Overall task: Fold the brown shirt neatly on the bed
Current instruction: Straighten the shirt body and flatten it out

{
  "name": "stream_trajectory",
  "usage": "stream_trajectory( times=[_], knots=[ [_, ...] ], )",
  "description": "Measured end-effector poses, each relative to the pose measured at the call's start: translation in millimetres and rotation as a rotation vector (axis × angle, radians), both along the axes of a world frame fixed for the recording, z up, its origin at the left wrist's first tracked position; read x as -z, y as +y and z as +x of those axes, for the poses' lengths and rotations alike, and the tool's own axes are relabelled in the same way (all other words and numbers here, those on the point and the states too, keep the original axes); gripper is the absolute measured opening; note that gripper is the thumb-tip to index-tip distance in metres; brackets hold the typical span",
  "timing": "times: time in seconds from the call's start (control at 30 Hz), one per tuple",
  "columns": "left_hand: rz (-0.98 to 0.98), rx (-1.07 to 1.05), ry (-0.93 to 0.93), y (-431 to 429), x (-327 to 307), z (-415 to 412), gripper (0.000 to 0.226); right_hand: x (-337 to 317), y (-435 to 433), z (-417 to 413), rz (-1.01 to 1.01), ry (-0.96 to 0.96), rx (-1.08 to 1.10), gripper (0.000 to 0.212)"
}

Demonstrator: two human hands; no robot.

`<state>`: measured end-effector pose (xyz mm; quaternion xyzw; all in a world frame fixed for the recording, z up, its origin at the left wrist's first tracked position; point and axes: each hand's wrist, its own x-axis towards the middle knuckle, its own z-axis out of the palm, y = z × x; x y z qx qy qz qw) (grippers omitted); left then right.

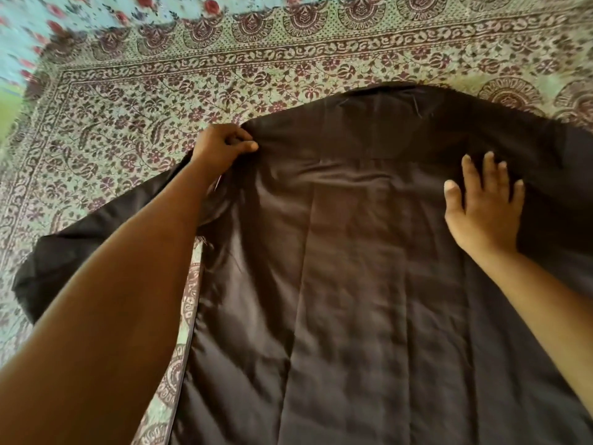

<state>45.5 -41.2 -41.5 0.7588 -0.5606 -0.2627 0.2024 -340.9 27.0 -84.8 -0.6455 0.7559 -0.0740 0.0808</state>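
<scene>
The brown shirt [353,268] runs off the bottom and right edges, its left sleeve partly hidden beneath the left forearm [112,300].

My brown shirt [346,268] lies spread flat, back up, on the bed [128,101], collar away from me.

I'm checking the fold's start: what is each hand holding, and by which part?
The left hand pinches the brown shirt at its left shoulder. The right hand holds nothing; it lies flat on the shirt.
</scene>
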Motion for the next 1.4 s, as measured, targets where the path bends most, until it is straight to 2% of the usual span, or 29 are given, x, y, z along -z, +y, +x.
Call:
stream_trajectory(
  times=[0.03,0.17,0.3,0.4,0.47,0.53,0.6,0.63,0.7,0.73,0.9,0.97,1.03,1.1,1.17,1.23,1.33,1.4],
  knots=[
    [0.006,-0.005,0.013,-4,-1,2,0.023,1,-1,2,-0.017,0.002,0.018,0.066],
    [-0.027,-0.038,-0.172,-16,6,3,0.043,5,-6,1,-0.017,0.048,0.026,0.067],
    [0.017,-0.028,-0.216,-32,4,9,0.027,6,-10,-2,-0.023,0.057,0.015,0.066],
    [-0.004,-0.107,-0.300,-36,-2,6,0.021,7,-10,-2,-0.046,0.064,0.000,0.065],
    [-0.070,-0.125,-0.409,-28,-2,-9,0.018,7,-9,-2,-0.054,0.059,0.002,0.064],
    [-0.236,-0.072,-0.515,-8,3,-26,0.019,7,-9,-2,-0.052,0.060,0.007,0.064],
    [-0.344,0.141,-0.478,23,14,-42,0.031,7,-10,-2,-0.045,0.070,0.004,0.065],
    [-0.298,0.296,-0.437,41,20,-47,0.041,6,-12,-4,-0.032,0.075,0.004,0.066],
    [-0.138,0.522,-0.477,73,33,-41,0.059,6,-18,-12,0.000,0.078,0.020,0.067],
    [-0.083,0.522,-0.517,82,38,-29,0.063,7,-21,-19,0.018,0.083,0.030,0.067],
    [0.125,0.144,-0.594,72,30,17,0.056,9,-26,-63,0.127,0.111,0.070,0.071],
    [0.084,0.071,-0.586,60,22,5,0.054,0,-29,-68,0.144,0.118,0.104,0.073],
    [-0.012,0.170,-0.565,49,16,-21,0.051,-9,-32,-61,0.092,0.124,0.092,0.073],
    [-0.061,0.340,-0.504,30,16,-58,0.049,-17,-38,-44,-0.017,0.087,-0.072,0.071],
    [-0.020,0.419,-0.447,8,21,-90,0.049,-17,-49,-25,-0.036,0.022,-0.281,0.072],
    [0.048,0.404,-0.422,-12,28,-108,0.048,-11,-64,-14,0.046,-0.003,-0.356,0.072],
    [0.107,0.327,-0.450,-31,34,-109,0.049,1,-83,-16,0.137,0.055,-0.244,0.056],
    [0.127,0.206,-0.423,-38,32,-109,0.050,1,-87,-20,0.135,0.057,-0.181,0.053]
  ],
)
